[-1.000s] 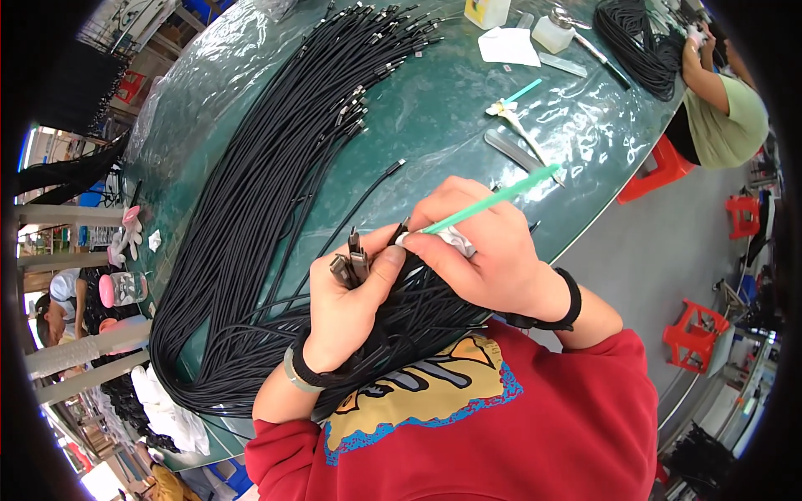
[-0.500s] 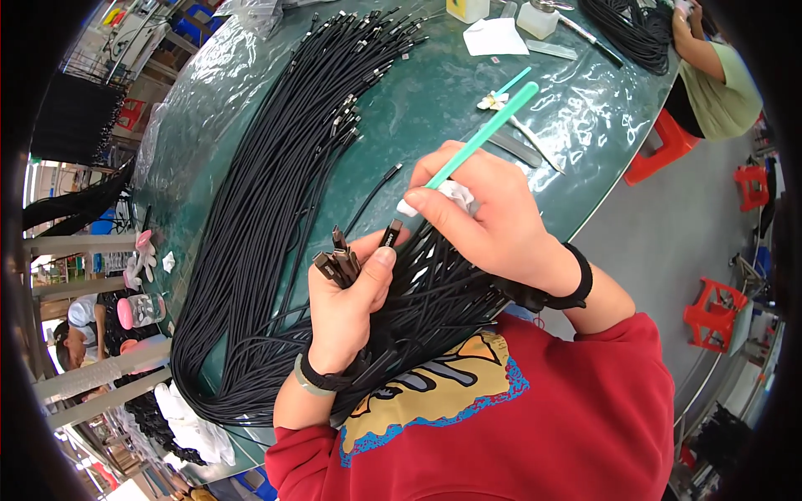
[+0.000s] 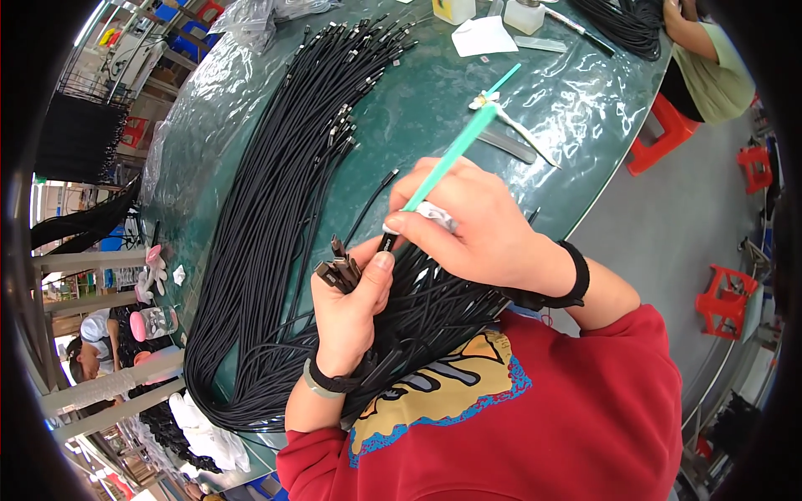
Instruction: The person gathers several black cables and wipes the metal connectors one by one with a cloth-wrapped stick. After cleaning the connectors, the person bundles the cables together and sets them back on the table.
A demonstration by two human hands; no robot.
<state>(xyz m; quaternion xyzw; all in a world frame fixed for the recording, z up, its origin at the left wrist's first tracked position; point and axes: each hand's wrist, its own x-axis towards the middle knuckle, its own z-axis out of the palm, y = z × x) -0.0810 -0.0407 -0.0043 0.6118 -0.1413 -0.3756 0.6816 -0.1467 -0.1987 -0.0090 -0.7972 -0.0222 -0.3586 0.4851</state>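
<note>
My left hand (image 3: pixel 351 305) grips several black cable connectors (image 3: pixel 338 269), one of them (image 3: pixel 387 243) pinched upright between thumb and finger. Close against that connector's tip is my right hand (image 3: pixel 468 221), closed on a green stick (image 3: pixel 455 150) whose lower end is wrapped in a white cloth (image 3: pixel 436 215). The cloth appears to touch the connector; the exact contact is partly hidden by my fingers. Black cables run from my left hand into a large bundle (image 3: pixel 251 209) spread over the green table (image 3: pixel 418 100). A single cable end (image 3: pixel 393 175) sticks out beyond my hands.
A second thin green stick (image 3: pixel 504 78), a flat grey strip (image 3: pixel 508 148) and a white paper (image 3: pixel 484 37) lie beyond my right hand. Bottles (image 3: pixel 525 15) stand at the far edge. Red stools (image 3: pixel 725 301) are on the floor at right; another person (image 3: pixel 718 75) sits at the far right.
My right hand has moved slightly left and down, bringing the cloth onto the connector's tip. The green stick has shifted with it. The left hand keeps its hold.
</note>
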